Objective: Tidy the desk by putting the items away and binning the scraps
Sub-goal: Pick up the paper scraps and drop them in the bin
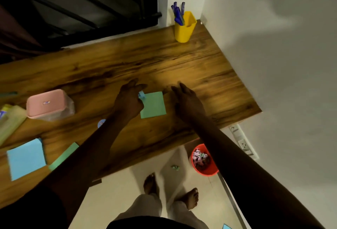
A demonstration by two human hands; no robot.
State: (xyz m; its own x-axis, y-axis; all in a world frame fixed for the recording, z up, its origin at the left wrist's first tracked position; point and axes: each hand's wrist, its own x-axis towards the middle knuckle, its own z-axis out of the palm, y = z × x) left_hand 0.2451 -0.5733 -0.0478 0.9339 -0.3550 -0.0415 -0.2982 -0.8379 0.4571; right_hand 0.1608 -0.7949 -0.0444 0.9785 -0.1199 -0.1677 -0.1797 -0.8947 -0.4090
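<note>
- My left hand [129, 99] has its fingers curled and pinches a small blue scrap [141, 95] at the fingertips.
- Just right of that grip, a green square sheet [154, 105] lies flat on the desk [182, 61], with the scrap at its far-left corner.
- My right hand [187, 99] is just past the sheet's right edge, fingers straight, holding nothing. I can't tell if it touches the wood.
- Ahead of both hands, bare wood runs to the far edge, where a yellow pen cup [185, 29] stands in the corner.
- Right of my right hand, the desk's end is near.
- Under my right forearm, past the near edge, a red bin [207, 172] of scraps sits on the floor, with a green scrap [175, 167] beside it.
- Well left of the grip are a pink-lidded box [46, 103] and, nearer me, a blue sheet [26, 157].
</note>
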